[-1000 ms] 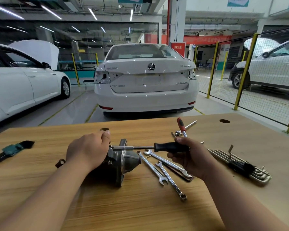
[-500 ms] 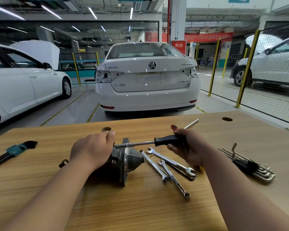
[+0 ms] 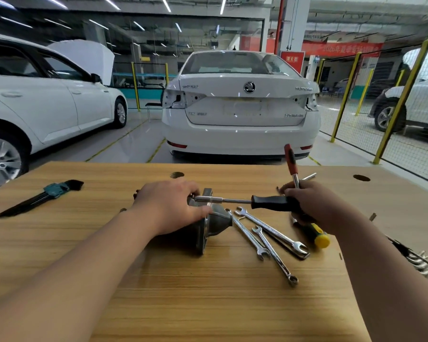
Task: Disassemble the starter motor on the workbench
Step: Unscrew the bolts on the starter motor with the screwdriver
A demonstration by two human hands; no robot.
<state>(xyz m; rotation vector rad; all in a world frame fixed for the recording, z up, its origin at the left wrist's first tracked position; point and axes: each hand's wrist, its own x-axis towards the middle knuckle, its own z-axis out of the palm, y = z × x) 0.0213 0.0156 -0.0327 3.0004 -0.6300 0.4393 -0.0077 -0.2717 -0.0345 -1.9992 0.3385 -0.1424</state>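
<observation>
The grey metal starter motor (image 3: 214, 224) lies on its side in the middle of the wooden workbench (image 3: 208, 292), its cone-shaped nose pointing right. My left hand (image 3: 169, 206) lies over its body and grips it, hiding most of the housing. My right hand (image 3: 311, 206) grips the black handle of a screwdriver (image 3: 269, 203). The tool lies level, and its steel shaft reaches left to the top of the motor by my left fingers.
Three combination wrenches (image 3: 269, 233) lie fanned out right of the motor. A yellow-capped screwdriver (image 3: 316, 235) and a red-handled one (image 3: 290, 164) sit by my right hand. A hex key set (image 3: 415, 257) lies at far right, a teal hex key set (image 3: 52, 191) at left. Cars stand beyond the bench.
My head has tipped, shifting the view. The screwdriver stays against the motor top, and my right hand has turned a little on its handle. My left hand keeps its hold.
</observation>
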